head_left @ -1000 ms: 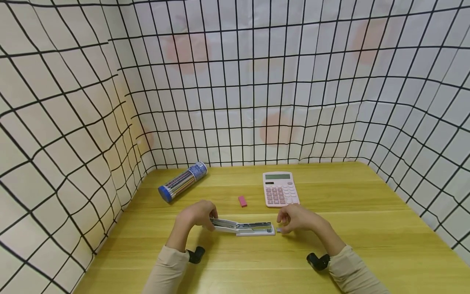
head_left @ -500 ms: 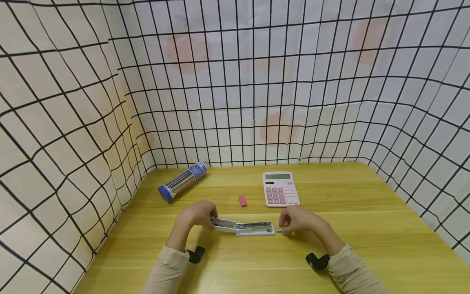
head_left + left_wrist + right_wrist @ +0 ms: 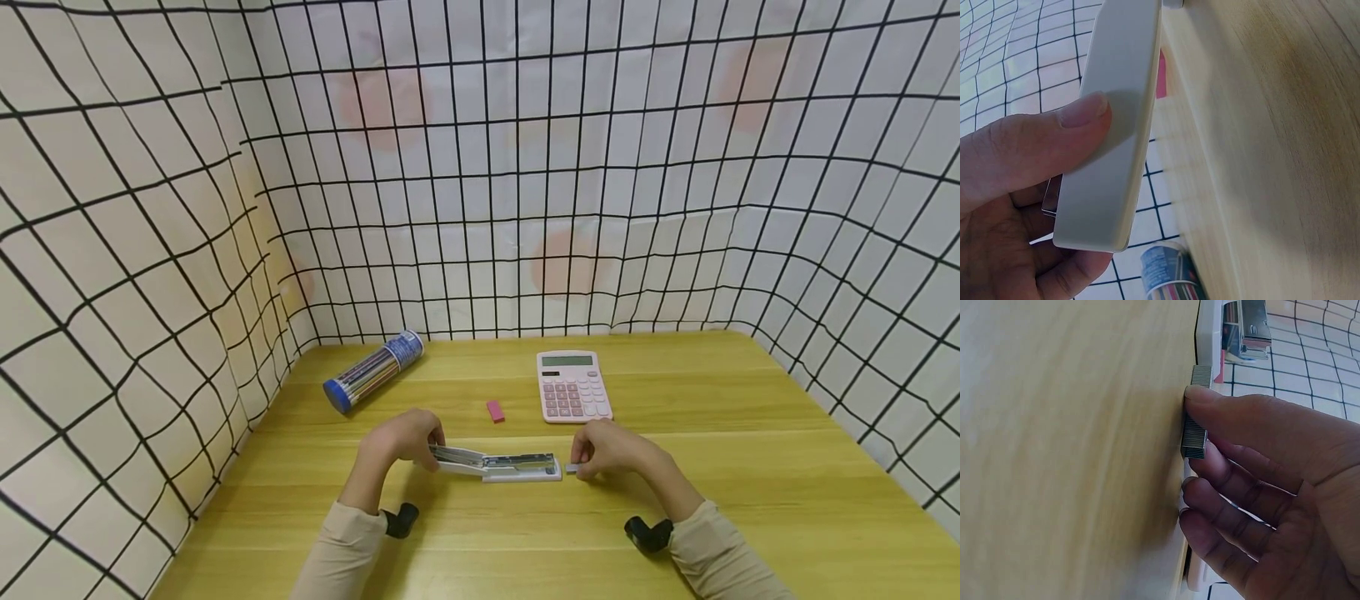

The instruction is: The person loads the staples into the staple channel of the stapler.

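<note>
A white stapler (image 3: 522,475) lies on the table, folded wide apart at its hinge, with its metal magazine exposed. My left hand (image 3: 405,436) grips its raised left half; in the left wrist view the thumb (image 3: 1085,112) presses along the smooth white arm (image 3: 1113,125) while the other fingers lie behind it. Just off the stapler's right end, my right hand (image 3: 611,448) pinches a short strip of staples (image 3: 1196,434) between thumb and fingers. That strip sits close over the table, in line with the stapler's end.
Behind the hands lie a small pink eraser (image 3: 495,411) and a pink calculator (image 3: 573,387). A clear tube of pencils (image 3: 373,372) with a blue end rests at the back left. White walls with black netting (image 3: 487,183) enclose the table's back and sides.
My right hand has shifted slightly right with the staples, away from the stapler's end, then held nearly still. The left hand and the stapler have stayed in place.
</note>
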The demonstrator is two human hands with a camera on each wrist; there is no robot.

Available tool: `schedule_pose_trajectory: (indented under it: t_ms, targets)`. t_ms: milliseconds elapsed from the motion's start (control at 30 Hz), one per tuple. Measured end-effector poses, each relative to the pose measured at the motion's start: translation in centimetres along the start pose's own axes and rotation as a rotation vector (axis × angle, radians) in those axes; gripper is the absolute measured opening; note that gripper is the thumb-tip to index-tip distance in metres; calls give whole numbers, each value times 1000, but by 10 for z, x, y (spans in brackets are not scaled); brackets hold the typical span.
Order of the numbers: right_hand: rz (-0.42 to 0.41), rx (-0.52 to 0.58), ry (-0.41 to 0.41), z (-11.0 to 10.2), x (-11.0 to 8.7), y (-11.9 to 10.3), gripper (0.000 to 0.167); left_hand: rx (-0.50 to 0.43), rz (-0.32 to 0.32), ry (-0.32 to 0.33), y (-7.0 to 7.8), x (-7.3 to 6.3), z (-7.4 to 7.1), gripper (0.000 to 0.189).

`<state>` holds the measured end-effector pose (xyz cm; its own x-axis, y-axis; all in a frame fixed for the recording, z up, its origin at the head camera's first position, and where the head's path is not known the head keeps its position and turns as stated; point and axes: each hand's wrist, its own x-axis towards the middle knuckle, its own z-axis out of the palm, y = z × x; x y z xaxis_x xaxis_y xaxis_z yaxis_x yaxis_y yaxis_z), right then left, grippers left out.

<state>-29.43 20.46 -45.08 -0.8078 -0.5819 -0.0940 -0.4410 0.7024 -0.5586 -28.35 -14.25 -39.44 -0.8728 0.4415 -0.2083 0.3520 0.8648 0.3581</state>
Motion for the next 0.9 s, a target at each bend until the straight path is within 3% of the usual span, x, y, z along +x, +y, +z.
schedule_pose_trajectory:
  t_ms: [900]
  targets:
    - [-2,11,0,-1,1,2,11,7,3,1,1,0,-2,23]
